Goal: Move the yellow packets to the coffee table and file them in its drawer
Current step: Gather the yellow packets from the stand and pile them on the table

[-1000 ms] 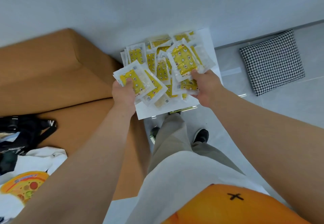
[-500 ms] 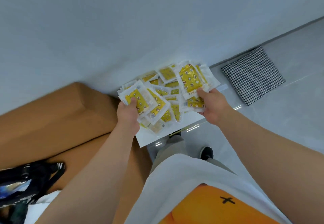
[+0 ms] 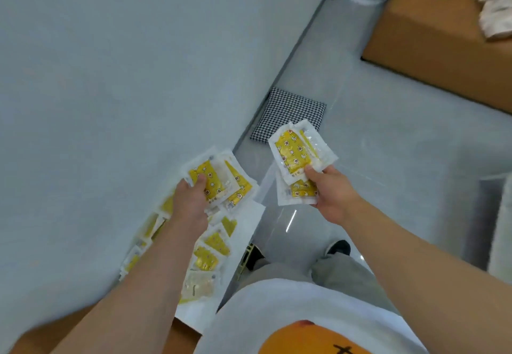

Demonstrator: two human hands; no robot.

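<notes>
Over a grey floor (image 3: 388,146), yellow packets (image 3: 293,154) fan from the gripping right hand (image 3: 332,195); a second bunch (image 3: 221,184) sits clamped in the left hand (image 3: 191,207), loose packets (image 3: 213,254) on a white surface (image 3: 245,231) beneath its forearm, checkered cushion (image 3: 288,110) beyond.

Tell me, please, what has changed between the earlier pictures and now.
The right hand has carried its yellow packets rightward, off the white surface, over the floor; the hands have parted. The left hand still grips its own bundle above the pile, which stays put.
</notes>
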